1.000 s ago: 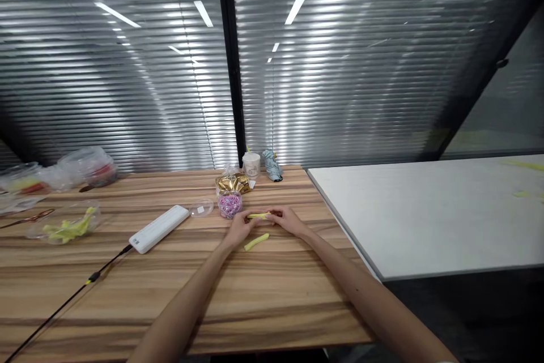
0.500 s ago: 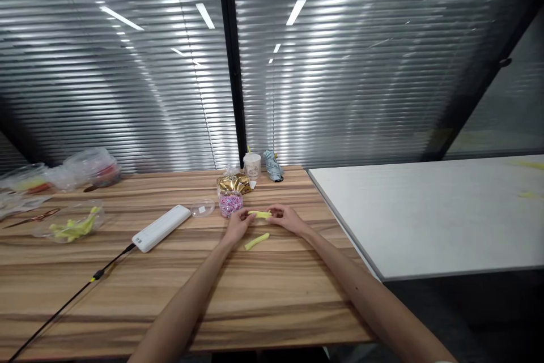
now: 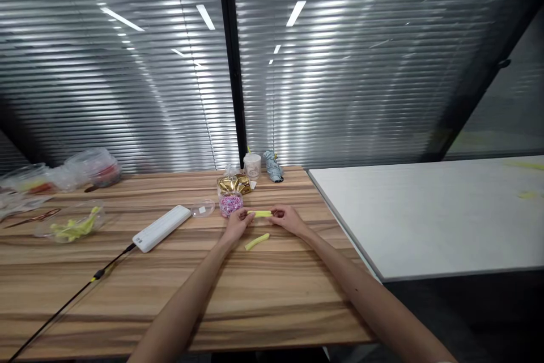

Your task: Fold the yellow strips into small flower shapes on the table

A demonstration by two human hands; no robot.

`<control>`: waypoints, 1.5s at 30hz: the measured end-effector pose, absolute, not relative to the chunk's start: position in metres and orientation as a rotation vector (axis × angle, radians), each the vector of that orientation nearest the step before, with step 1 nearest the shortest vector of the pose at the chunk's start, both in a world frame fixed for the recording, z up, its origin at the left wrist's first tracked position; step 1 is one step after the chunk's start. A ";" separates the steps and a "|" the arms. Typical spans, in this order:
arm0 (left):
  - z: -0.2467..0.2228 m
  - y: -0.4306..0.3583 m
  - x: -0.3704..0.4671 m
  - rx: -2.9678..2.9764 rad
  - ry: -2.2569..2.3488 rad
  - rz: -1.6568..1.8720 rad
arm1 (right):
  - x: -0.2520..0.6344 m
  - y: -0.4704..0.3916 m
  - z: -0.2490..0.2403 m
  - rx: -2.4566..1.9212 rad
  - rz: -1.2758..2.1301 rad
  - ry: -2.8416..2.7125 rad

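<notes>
Your left hand (image 3: 238, 223) and right hand (image 3: 289, 220) pinch opposite ends of a yellow strip (image 3: 262, 214) above the table (image 3: 272, 306), near a tub (image 3: 230, 205); a second strip (image 3: 257, 242) lies on the wood.

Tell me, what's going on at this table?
Someone is holding a yellow strip by its ends, left hand on one and right hand on the other. A second strip lies on the table, closer to them. Just past the left hand sits a clear tub of pink and purple bits.
</notes>
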State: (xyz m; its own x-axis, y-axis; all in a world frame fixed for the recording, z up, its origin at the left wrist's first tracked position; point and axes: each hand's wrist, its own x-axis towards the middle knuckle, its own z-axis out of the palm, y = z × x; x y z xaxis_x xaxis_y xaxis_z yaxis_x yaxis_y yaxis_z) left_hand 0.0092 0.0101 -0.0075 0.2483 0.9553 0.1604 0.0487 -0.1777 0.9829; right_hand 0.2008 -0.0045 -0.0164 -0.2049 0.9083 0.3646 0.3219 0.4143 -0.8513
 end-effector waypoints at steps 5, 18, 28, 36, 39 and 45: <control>-0.007 0.008 0.009 1.478 0.990 1.117 | 0.200 -0.006 -0.013 -1.100 0.894 -1.702; -0.005 0.005 0.010 1.575 0.937 1.087 | 0.198 -0.007 -0.011 -1.069 0.995 -1.593; -0.011 0.011 0.009 1.503 0.934 1.134 | 0.199 -0.003 -0.014 -0.954 1.163 -1.485; -0.011 0.011 0.009 1.520 0.906 1.123 | 0.200 -0.001 -0.015 -0.959 1.100 -1.601; -0.009 0.008 0.011 1.541 0.898 1.097 | 0.200 -0.003 -0.013 -0.977 1.066 -1.619; -0.005 0.005 0.012 1.574 0.899 1.075 | 0.198 -0.003 -0.013 -1.032 1.054 -1.559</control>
